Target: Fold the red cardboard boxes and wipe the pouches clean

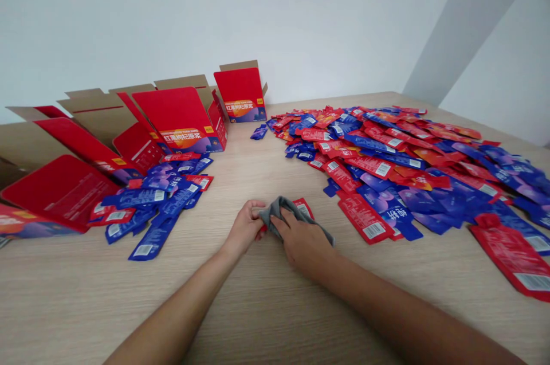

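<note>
At the middle of the table, my left hand point(246, 228) pinches one end of a red sachet point(304, 208). Most of that sachet is hidden beneath a grey cloth point(281, 206). My right hand point(306, 243) is closed on the cloth and presses it over the sachet, fingers bent. To the right of my hands spreads a large pile of red and blue sachets point(378, 164). A smaller heap of mostly blue sachets point(158, 193) lies to the left, against the boxes.
Several red cardboard boxes with raised flaps stand along the left, including a near box point(55, 193) and a middle box point(184, 118). Another box point(241, 95) stands farther back by the white wall point(275, 15). One blue sachet point(259, 132) lies apart on the wooden table point(240, 164).
</note>
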Demonstrator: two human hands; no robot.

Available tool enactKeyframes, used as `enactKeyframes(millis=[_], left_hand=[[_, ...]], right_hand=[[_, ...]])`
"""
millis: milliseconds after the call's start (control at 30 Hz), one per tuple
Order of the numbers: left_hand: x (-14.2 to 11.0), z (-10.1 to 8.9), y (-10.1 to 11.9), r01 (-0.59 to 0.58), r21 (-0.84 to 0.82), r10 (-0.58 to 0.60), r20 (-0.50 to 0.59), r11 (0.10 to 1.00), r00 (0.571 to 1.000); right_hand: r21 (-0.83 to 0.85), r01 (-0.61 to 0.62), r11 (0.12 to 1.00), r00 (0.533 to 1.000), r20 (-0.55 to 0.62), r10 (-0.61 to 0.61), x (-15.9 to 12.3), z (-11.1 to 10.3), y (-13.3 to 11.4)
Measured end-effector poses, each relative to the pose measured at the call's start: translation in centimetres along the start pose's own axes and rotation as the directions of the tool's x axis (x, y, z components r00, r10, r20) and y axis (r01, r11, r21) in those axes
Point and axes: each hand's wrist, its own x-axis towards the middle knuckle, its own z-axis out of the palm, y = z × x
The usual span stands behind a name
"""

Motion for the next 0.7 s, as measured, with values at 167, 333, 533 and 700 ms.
enactKeyframes(millis=[167,333,533,700], left_hand=[[0.1,0.0,0.5,-0.043,-0.066,0.042,-0.014,0.997,0.999],[0.2,-0.8,1.0,0.002,-0.159,-0.005,-0.019,0.987,1.000],[0.4,-0.8,0.6,0.130,-0.079,-0.118,0.143,0.988,0.983],[0.4,-1.0,0.7,0.123,-0.104,-0.111,0.109,0.987,0.988]], right_hand=[[-0.112,-0.200,0.973,0.980,-0.011,0.200,0.9,-0.7,2.9],[-0.035,-0.322,0.946,0.942,-0.115,0.316,0.7,-1.3,6.1],[0.134,-0.086,0.987,0.984,-0.147,0.106,0.0,-0.9,3.3],[0.001,-0.135,0.991,0.990,-0.035,0.135,0.8,-0.9,3.6]])
